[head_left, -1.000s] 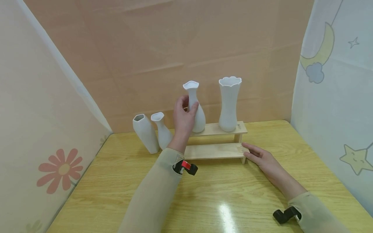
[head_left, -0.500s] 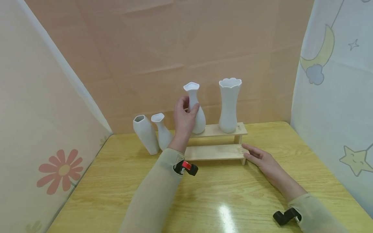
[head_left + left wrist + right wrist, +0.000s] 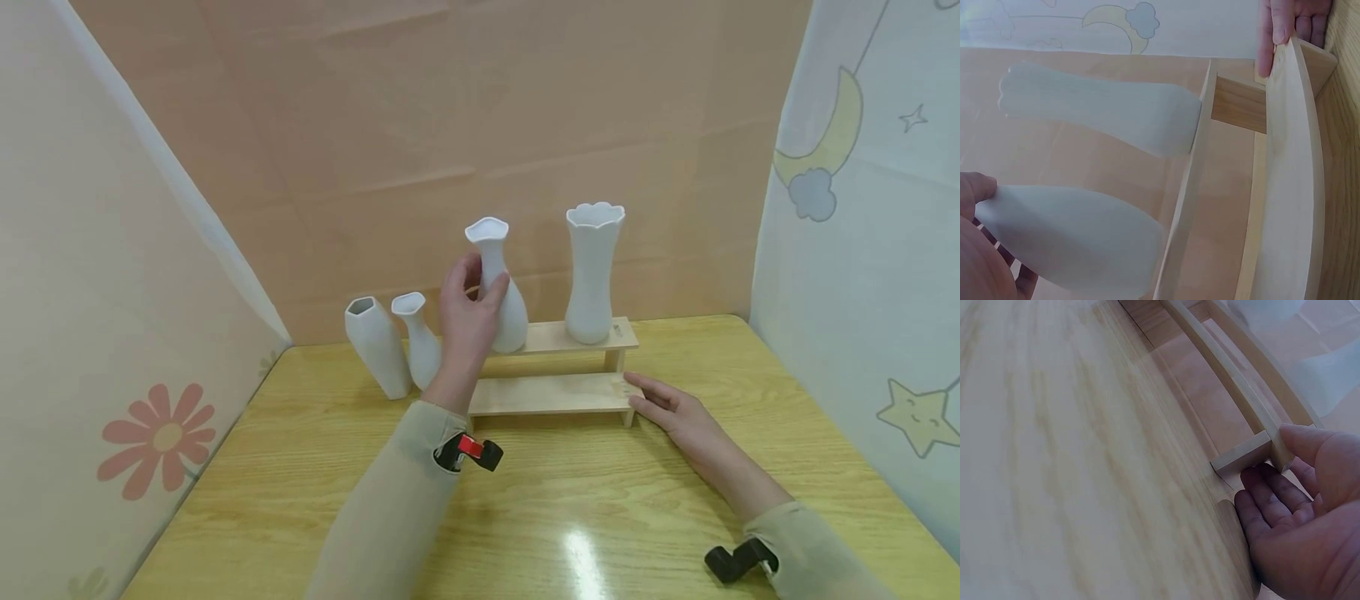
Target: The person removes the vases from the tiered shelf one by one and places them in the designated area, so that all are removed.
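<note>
My left hand (image 3: 471, 312) holds a white narrow-necked vase (image 3: 512, 312) by its neck and upper body, thumb on the near side. The vase leans slightly left, its base at the upper board of a two-tier wooden stand (image 3: 555, 393); whether it bears on the board I cannot tell. In the left wrist view the vase's rounded body (image 3: 1079, 234) shows beside the hand. My right hand (image 3: 682, 417) grips the right end of the lower board, with thumb and fingers around its corner, as the right wrist view shows at the stand's leg (image 3: 1244, 455).
A tall white vase with a scalloped rim (image 3: 591, 283) stands on the upper board's right end. Left of the stand are an angular white vase (image 3: 378, 350) and a small flared vase (image 3: 423, 346) on the wooden table (image 3: 525, 500). An orange-brown backdrop (image 3: 360, 167) rises behind.
My left hand and its vase have shifted slightly left and down, and the vase leans a little more. The right hand keeps its place on the stand.
</note>
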Action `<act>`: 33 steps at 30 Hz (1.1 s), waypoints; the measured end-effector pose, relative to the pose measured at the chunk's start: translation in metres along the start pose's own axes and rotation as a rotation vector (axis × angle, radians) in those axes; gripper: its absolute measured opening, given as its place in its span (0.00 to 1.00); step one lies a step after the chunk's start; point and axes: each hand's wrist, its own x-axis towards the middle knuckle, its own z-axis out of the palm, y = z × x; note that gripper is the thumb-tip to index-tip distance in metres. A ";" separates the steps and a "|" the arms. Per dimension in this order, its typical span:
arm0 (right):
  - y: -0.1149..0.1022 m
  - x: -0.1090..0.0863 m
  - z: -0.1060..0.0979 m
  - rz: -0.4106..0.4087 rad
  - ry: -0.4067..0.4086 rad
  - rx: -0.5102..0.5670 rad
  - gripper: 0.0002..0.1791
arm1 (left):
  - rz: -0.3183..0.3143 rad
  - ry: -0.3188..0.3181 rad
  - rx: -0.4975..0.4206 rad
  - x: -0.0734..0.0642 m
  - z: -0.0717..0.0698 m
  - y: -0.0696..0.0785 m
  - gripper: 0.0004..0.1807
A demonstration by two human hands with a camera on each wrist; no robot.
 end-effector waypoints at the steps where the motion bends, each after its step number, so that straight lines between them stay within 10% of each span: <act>1: 0.000 0.000 0.000 0.002 0.000 0.001 0.40 | 0.000 -0.002 -0.006 -0.002 -0.002 0.002 0.18; 33: 0.001 0.001 -0.008 0.000 0.022 -0.027 0.40 | -0.004 -0.012 0.012 -0.060 -0.072 0.013 0.22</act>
